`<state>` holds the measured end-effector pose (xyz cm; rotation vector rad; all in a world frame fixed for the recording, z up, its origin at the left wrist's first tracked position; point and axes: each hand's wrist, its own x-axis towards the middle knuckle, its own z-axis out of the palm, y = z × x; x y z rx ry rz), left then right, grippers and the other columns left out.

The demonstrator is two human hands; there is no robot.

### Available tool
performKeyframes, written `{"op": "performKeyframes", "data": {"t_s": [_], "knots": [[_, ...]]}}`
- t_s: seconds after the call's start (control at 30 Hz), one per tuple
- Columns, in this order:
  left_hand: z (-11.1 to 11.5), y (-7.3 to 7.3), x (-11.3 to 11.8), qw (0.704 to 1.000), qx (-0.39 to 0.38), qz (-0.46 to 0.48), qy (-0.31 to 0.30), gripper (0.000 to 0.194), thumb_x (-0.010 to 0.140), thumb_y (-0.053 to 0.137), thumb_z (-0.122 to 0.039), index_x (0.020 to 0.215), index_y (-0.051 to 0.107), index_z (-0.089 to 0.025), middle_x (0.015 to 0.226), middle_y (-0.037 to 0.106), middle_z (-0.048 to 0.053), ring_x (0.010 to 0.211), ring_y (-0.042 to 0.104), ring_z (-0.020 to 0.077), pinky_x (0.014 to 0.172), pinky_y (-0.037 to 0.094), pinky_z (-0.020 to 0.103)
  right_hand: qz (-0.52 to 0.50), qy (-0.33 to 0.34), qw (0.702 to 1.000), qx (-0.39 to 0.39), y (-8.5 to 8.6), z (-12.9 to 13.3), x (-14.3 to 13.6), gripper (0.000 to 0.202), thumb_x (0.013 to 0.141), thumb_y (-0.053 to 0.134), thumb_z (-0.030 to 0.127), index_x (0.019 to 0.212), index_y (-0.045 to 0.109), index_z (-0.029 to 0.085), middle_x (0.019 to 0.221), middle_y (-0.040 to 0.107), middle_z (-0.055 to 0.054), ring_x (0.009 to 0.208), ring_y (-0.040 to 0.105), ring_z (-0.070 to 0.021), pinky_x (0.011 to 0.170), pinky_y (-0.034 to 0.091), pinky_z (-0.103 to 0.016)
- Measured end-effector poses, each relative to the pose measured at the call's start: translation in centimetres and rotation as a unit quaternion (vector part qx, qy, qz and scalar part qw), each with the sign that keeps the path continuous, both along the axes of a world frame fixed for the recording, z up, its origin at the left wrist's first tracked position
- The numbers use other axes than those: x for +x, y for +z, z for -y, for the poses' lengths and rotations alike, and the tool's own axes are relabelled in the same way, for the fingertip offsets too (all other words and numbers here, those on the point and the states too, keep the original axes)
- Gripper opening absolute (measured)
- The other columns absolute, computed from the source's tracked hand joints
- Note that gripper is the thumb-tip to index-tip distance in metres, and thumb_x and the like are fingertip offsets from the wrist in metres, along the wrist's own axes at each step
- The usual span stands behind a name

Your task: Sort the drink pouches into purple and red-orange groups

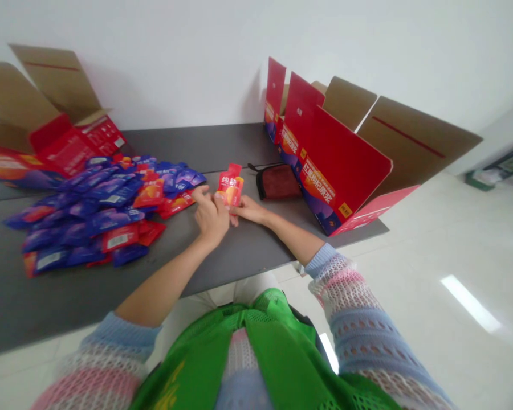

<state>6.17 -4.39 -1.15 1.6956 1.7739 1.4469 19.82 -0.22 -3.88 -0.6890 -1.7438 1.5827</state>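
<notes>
A red pouch (229, 187) with white lettering and an orange fruit print is held upright above the grey table, in front of me. My left hand (212, 215) pinches its lower left part, thumb on the printed face and index finger raised. My right hand (248, 209) grips the bottom right edge, its fingers partly behind the pouch. Just left of my left hand lies a heap of purple pouches (79, 208) mixed with red pouches (149, 192). Near my right hand, a dark red zip case (279, 182) with a black wrist strap rests on the table.
Open red cartons (325, 171) stand in a row along the right, their flaps up. Another open carton (64, 145) is at the back left, behind the heap. The grey table (188, 139) meets a white wall; its front edge is close to my lap.
</notes>
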Motion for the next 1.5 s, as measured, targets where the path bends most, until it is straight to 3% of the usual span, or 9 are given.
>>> {"op": "performKeyframes", "data": {"t_s": [0.07, 0.17, 0.27, 0.63, 0.77, 0.9, 1.07, 1.3, 1.5], "knots": [[-0.9, -0.7, -1.0, 0.988, -0.065, 0.090, -0.104, 0.030, 0.096, 0.047, -0.043, 0.109, 0.050, -0.016, 0.078, 0.066, 0.006, 0.064, 0.065, 0.0194, 0.059, 0.048, 0.029, 0.032, -0.005, 0.999, 0.019, 0.3, -0.2, 0.6, 0.058, 0.078, 0.068, 0.068, 0.066, 0.059, 0.012, 0.053, 0.063, -0.001, 0.044, 0.058, -0.0103, 0.050, 0.049, -0.021], [-2.0, -1.5, -2.9, 0.926, -0.162, 0.171, -0.293, 0.038, 0.088, 0.057, -0.056, 0.090, 0.048, -0.019, 0.061, 0.055, -0.003, 0.041, 0.048, 0.0101, 0.041, 0.036, 0.022, 0.067, 0.011, 0.997, 0.034, 0.6, -0.3, 1.0, 0.056, 0.081, 0.066, 0.067, 0.065, 0.058, 0.014, 0.050, 0.061, 0.001, 0.042, 0.056, -0.0084, 0.047, 0.045, -0.019], [-2.4, -1.8, -4.4, 0.894, -0.195, 0.157, -0.371, 0.046, 0.081, 0.065, -0.060, 0.088, 0.047, -0.019, 0.056, 0.054, -0.006, 0.040, 0.050, 0.0097, 0.040, 0.040, 0.021, 0.086, 0.032, 0.995, 0.047, 0.7, -0.3, 0.9, 0.058, 0.082, 0.062, 0.069, 0.062, 0.055, 0.015, 0.046, 0.057, 0.004, 0.039, 0.050, -0.0062, 0.044, 0.039, -0.017], [-2.3, -2.8, -4.4, 0.889, -0.168, 0.167, -0.393, 0.036, 0.091, 0.056, -0.054, 0.086, 0.045, -0.020, 0.048, 0.046, -0.010, 0.034, 0.046, 0.0083, 0.036, 0.034, 0.018, 0.088, -0.033, 0.996, 0.009, 1.7, 0.6, 0.6, 0.055, 0.075, 0.071, 0.066, 0.063, 0.054, 0.016, 0.041, 0.050, 0.007, 0.037, 0.041, -0.0046, 0.041, 0.031, -0.018], [-2.5, -2.3, -5.1, 0.899, -0.176, 0.174, -0.362, 0.038, 0.087, 0.062, -0.054, 0.085, 0.052, -0.017, 0.050, 0.051, -0.007, 0.033, 0.041, 0.0063, 0.034, 0.029, 0.018, 0.079, -0.082, 0.993, -0.009, 1.9, 1.1, 0.1, 0.050, 0.073, 0.075, 0.062, 0.074, 0.066, 0.013, 0.060, 0.066, 0.001, 0.051, 0.054, -0.0067, 0.048, 0.038, -0.017], [-2.8, -1.8, -5.9, 0.903, -0.204, 0.179, -0.334, 0.038, 0.082, 0.068, -0.052, 0.087, 0.058, -0.015, 0.053, 0.057, -0.004, 0.033, 0.040, 0.0057, 0.032, 0.026, 0.018, 0.035, -0.177, 0.983, -0.035, 1.7, 0.6, 0.1, 0.051, 0.066, 0.079, 0.061, 0.087, 0.069, 0.016, 0.072, 0.069, 0.001, 0.060, 0.058, -0.0087, 0.051, 0.042, -0.017], [-3.2, -1.3, -6.6, 0.885, -0.248, 0.112, -0.378, 0.035, 0.080, 0.071, -0.048, 0.085, 0.060, -0.015, 0.055, 0.063, -0.001, 0.034, 0.040, 0.0056, 0.033, 0.028, 0.018, -0.033, -0.241, 0.968, -0.055, 1.5, -0.4, 1.0, 0.058, 0.062, 0.083, 0.059, 0.104, 0.072, 0.020, 0.091, 0.074, -0.002, 0.078, 0.065, -0.0140, 0.061, 0.049, -0.021], [-2.7, -1.3, -6.2, 0.882, -0.242, 0.046, -0.401, 0.030, 0.084, 0.068, -0.044, 0.090, 0.061, -0.015, 0.058, 0.066, -0.001, 0.035, 0.044, 0.0062, 0.034, 0.032, 0.017, -0.071, -0.303, 0.949, -0.049, 1.5, 0.0, 0.9, 0.053, 0.066, 0.075, 0.069, 0.070, 0.066, 0.017, 0.065, 0.064, 0.002, 0.059, 0.055, -0.0095, 0.056, 0.045, -0.021], [-3.8, -0.9, -7.5, 0.840, -0.278, 0.064, -0.461, 0.035, 0.082, 0.071, -0.049, 0.081, 0.064, -0.015, 0.058, 0.067, 0.002, 0.034, 0.044, 0.0058, 0.033, 0.032, 0.016, -0.084, -0.274, 0.940, -0.183, 1.4, -0.4, 1.0, 0.046, 0.063, 0.081, 0.057, 0.065, 0.060, 0.017, 0.059, 0.062, 0.001, 0.052, 0.054, -0.0090, 0.049, 0.043, -0.020]]}}
